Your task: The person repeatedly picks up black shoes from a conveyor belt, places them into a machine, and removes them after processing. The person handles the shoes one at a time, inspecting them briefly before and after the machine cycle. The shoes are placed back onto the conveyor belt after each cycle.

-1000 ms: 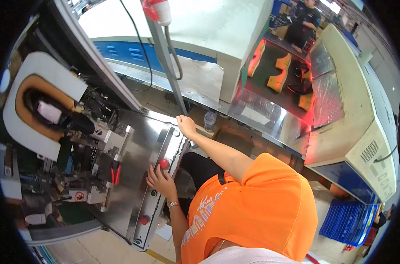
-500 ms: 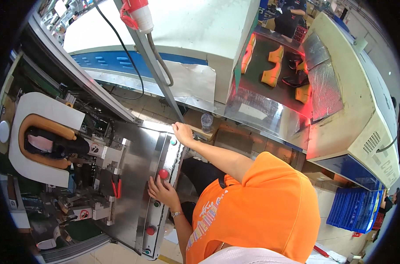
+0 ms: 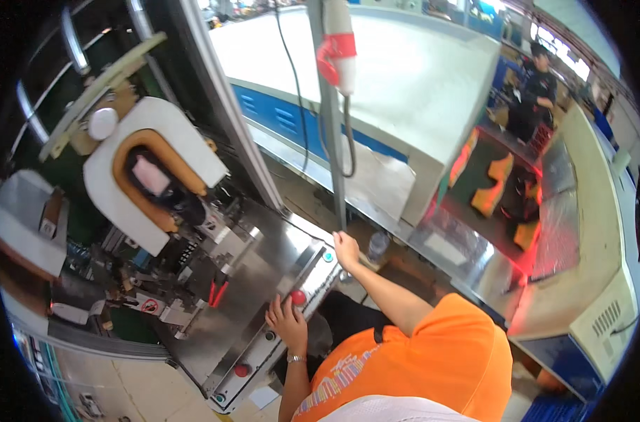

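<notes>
My left hand point(image 3: 289, 325), with a metal-banded watch at the wrist, lies on the sloping control panel point(image 3: 253, 353), fingers spread beside a red button point(image 3: 298, 297). At the panel's far end, my right hand point(image 3: 346, 251) rests close to a green button point(image 3: 327, 257), its fingers loosely bent with nothing visible in them. Beyond the panel, a black shoe upper point(image 3: 182, 200) sits toe-in inside a tan U-shaped pad point(image 3: 128, 184) backed by a white plate point(image 3: 109, 176). Red-handled pliers point(image 3: 218, 288) lean at the machine's metal clamps, away from both hands.
A grey post point(image 3: 327, 126) carrying a red-and-white plug point(image 3: 339, 53) stands beyond my right hand. At right, yellow and black shoe parts point(image 3: 499, 184) lie under red light on a conveyor in a cream machine point(image 3: 605, 281). Another person point(image 3: 536, 91) is at the far right.
The view has turned, so the machine and panel sit farther right in the picture. Both hands keep their places on the panel. A second person now shows more fully in the background.
</notes>
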`<control>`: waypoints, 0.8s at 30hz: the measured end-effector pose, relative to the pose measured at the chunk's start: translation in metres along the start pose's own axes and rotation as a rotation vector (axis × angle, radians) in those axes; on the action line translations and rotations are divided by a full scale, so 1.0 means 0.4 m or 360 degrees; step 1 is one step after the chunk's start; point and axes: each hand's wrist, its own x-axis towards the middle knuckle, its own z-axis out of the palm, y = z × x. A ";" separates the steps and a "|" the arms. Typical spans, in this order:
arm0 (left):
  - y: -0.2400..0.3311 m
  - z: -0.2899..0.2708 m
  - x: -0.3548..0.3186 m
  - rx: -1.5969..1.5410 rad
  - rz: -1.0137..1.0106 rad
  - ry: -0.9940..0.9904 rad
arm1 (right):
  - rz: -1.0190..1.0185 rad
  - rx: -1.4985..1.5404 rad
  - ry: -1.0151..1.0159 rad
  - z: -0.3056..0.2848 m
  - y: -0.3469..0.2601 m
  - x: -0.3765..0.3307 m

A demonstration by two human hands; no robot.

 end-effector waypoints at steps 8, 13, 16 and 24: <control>0.005 -0.017 -0.005 -0.0019 0.0012 0.0046 | -0.0003 0.0009 -0.0048 -0.002 0.001 -0.001; 0.006 -0.021 -0.005 -0.0042 0.0012 0.0048 | -0.0023 -0.0015 -0.0070 0.002 0.017 0.003; 0.006 -0.023 -0.006 -0.0056 0.0015 0.0046 | -0.0009 -0.0020 -0.0105 -0.002 0.016 0.003; 0.001 -0.017 -0.007 -0.0079 -0.0019 0.0066 | -0.0048 -0.0021 -0.0089 0.005 0.015 0.004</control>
